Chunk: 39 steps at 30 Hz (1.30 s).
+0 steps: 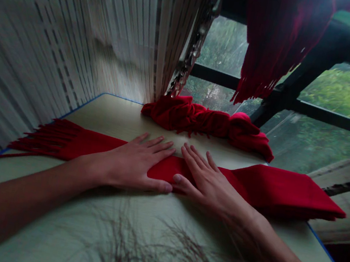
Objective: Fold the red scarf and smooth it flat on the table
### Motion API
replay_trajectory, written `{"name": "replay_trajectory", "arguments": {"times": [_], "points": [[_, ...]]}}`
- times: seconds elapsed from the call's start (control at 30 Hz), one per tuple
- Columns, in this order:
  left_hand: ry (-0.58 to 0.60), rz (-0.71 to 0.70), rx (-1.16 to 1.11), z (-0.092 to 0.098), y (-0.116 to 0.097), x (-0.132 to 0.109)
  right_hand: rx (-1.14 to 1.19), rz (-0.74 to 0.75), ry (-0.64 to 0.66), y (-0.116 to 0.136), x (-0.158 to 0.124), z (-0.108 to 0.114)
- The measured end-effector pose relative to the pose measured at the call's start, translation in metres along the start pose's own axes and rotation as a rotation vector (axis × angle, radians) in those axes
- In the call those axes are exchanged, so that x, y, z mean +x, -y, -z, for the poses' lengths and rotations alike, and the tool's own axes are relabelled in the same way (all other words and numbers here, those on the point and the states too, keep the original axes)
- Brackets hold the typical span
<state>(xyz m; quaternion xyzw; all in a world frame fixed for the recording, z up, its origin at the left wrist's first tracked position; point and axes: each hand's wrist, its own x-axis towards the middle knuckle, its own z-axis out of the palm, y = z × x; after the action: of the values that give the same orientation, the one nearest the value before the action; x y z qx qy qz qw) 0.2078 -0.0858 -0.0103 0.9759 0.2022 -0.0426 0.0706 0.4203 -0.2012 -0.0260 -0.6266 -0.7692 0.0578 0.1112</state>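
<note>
A red scarf (165,167) lies across the table in a long folded strip. Its fringed end spreads out at the left, while the right part is a thicker, raised fold that reaches past the table's edge. My left hand (136,162) rests flat on the strip, fingers spread. Beside it, my right hand (206,176) also lies flat on the cloth with its fingers stretched out. The two thumbs point at each other over the near edge of the scarf, a small gap between them. Neither hand grasps the cloth.
Behind the scarf, a crumpled red cloth (203,120) lies along the back of the pale, blue-edged table (111,109). Another fringed red cloth (276,45) hangs before the window. A string curtain (79,21) drapes down the left side. Blurred hair strands cross the lower view.
</note>
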Motion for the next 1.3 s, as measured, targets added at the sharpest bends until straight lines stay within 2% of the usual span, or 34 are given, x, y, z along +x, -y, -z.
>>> {"name": "replay_trajectory", "arguments": {"times": [0.1, 0.23, 0.33, 0.5, 0.6, 0.73, 0.97, 1.2, 1.3], "points": [[0.006, 0.005, 0.004, 0.0005, -0.0002, -0.0001, 0.0, -0.006, -0.044, 0.0001, 0.0004, 0.0009], [0.016, 0.008, 0.011, 0.0011, -0.0008, -0.0001, 0.0, -0.026, 0.015, 0.0007, 0.0002, 0.0007], [0.013, 0.01, 0.011, 0.0012, -0.001, 0.0002, -0.008, -0.056, -0.037, 0.0011, -0.0001, -0.0001], [0.012, 0.011, 0.003, 0.0004, -0.0004, 0.0008, -0.023, -0.075, 0.008, 0.0009, -0.0001, -0.0006], [0.009, 0.005, 0.003, -0.0001, 0.0002, 0.0008, -0.042, -0.085, -0.046, 0.0011, -0.0001, -0.0002], [0.006, 0.004, -0.001, -0.0001, -0.0001, -0.0003, -0.033, -0.084, 0.032, 0.0022, -0.0007, -0.0004], [0.023, 0.011, -0.02, 0.0026, -0.0019, -0.0006, -0.027, -0.099, 0.045, 0.0023, -0.0011, 0.0007], [-0.032, -0.022, -0.065, -0.0012, 0.0037, -0.0005, 0.026, -0.044, 0.007, -0.0015, 0.0004, 0.0014], [-0.1, -0.024, -0.092, -0.0004, 0.0048, -0.0008, 0.079, -0.014, -0.018, -0.001, 0.0016, 0.0072]]}}
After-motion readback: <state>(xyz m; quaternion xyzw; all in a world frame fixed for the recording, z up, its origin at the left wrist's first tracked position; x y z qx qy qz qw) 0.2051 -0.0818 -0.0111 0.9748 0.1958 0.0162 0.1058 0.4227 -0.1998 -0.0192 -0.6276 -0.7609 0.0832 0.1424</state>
